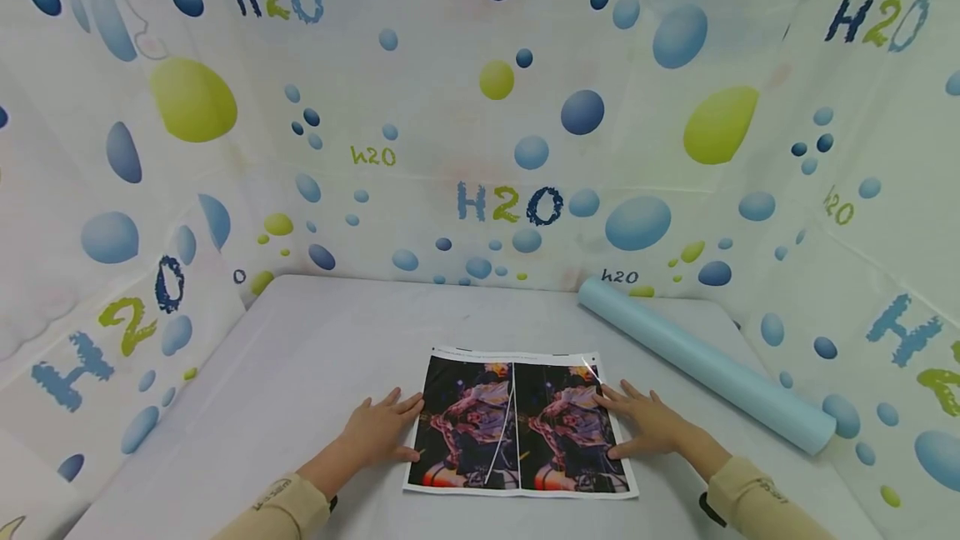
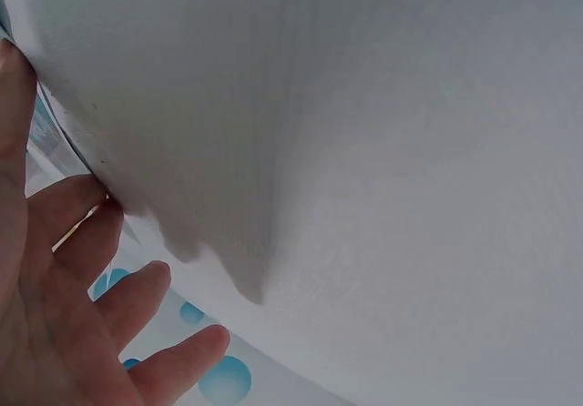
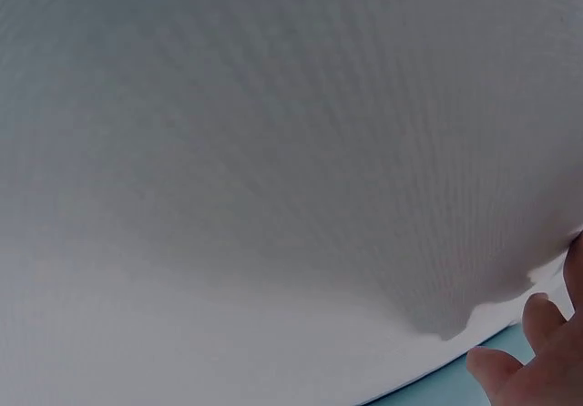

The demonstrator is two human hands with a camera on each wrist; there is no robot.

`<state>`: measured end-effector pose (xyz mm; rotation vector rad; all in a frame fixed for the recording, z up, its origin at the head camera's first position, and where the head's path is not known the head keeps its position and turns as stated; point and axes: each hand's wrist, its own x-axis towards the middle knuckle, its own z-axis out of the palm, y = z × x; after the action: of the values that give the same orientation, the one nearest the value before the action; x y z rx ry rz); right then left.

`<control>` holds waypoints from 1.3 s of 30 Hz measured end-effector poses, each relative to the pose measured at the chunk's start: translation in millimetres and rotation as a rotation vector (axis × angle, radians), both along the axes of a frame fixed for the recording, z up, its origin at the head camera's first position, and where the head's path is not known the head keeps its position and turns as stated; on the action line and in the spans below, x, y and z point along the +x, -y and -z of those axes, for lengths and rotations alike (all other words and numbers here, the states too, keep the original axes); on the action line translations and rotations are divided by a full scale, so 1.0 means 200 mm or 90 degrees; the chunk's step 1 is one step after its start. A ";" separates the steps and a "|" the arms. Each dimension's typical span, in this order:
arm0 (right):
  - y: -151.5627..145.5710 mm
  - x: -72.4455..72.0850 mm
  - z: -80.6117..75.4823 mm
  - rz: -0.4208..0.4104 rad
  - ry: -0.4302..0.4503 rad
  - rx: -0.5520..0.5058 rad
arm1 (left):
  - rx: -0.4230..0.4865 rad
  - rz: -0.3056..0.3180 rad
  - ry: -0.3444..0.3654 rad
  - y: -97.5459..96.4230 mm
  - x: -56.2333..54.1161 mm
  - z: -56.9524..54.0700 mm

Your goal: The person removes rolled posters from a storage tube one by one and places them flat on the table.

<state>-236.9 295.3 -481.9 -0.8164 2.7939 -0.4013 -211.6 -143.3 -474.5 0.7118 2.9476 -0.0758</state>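
Observation:
A printed sheet with two matching dark, colourful pictures side by side lies on the white table in the head view. Across its left picture slants a thin white line. My left hand has its fingers spread and touches the sheet's left edge with fingertips and thumb. At the opposite edge, my right hand lies the same way, fingertips and thumb on the sheet's border. The left wrist view shows the left fingers loosely extended, while only part of the right fingers enters the right wrist view.
A light blue roll lies diagonally on the right side of the white table. Behind and on both sides hangs a white curtain printed with blue and green drops and H2O lettering.

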 end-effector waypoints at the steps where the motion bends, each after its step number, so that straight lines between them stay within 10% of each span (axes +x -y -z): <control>1: 0.00 0.00 0.00 0.000 0.000 -0.002 | 0.003 0.000 0.003 0.00 0.00 0.00; 25: 0.00 -0.01 0.01 0.007 -0.021 0.016 | -0.009 -0.014 0.002 -0.05 -0.04 -0.03; 39: 0.16 0.00 0.00 0.030 -0.122 0.056 | 0.114 0.133 -0.203 -0.14 -0.12 -0.07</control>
<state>-236.4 264.1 -481.8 -0.8098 2.9878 -0.2157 -235.3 -115.4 -461.1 1.1302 3.1952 0.0661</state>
